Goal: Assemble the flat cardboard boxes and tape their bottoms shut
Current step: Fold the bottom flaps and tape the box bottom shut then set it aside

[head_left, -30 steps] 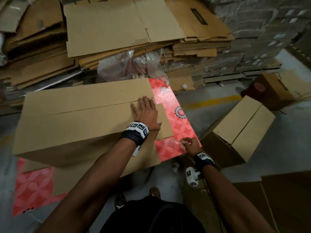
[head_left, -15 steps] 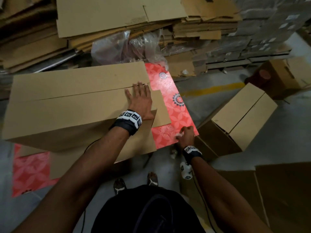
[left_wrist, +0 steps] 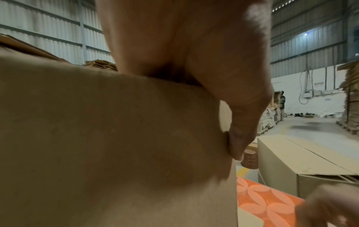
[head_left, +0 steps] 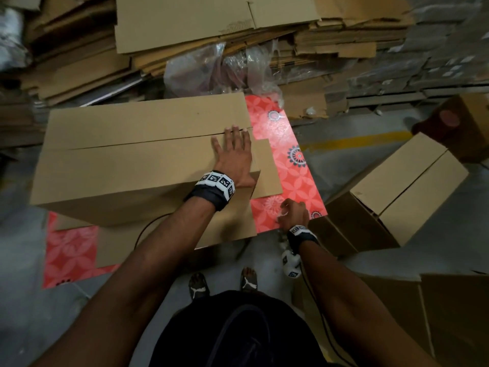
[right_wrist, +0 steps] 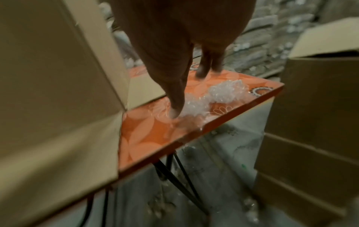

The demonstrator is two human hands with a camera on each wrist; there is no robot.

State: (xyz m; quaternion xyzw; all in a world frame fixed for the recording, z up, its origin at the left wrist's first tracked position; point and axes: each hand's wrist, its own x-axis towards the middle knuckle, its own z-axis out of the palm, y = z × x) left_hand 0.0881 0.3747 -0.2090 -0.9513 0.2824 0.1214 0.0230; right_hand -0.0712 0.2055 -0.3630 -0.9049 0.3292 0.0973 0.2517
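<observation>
My left hand [head_left: 234,157] lay spread and flat on the upturned bottom of the cardboard box [head_left: 143,160], fingers straight, tips reaching the seam [head_left: 148,144] where the two long flaps met, near the box's right end. The left wrist view showed the thumb [left_wrist: 239,138] pressed against the cardboard at that edge. The hand had kept that same place on the flaps over the last second, so the bottom had stayed closed, which I took to mean the folding was done and only the taping was left. My right hand [head_left: 292,214] had slid a little along the near right corner of the red floral table [head_left: 291,178]; its fingers were curled down into a crumpled clear wad [right_wrist: 213,95] lying there, the thumb tip planted at the wad's edge. Whether that wad was tape or scrap film I could not tell, nor whether I had truly pinched it or only touched it. No tape showed on the seam. The box sat on the table with a flat sheet [head_left: 172,234] under it. A second box [head_left: 404,186], flaps closed, lay tilted on the floor to the right, and stacks of flat cartons [head_left: 211,22] rose beyond the table.
</observation>
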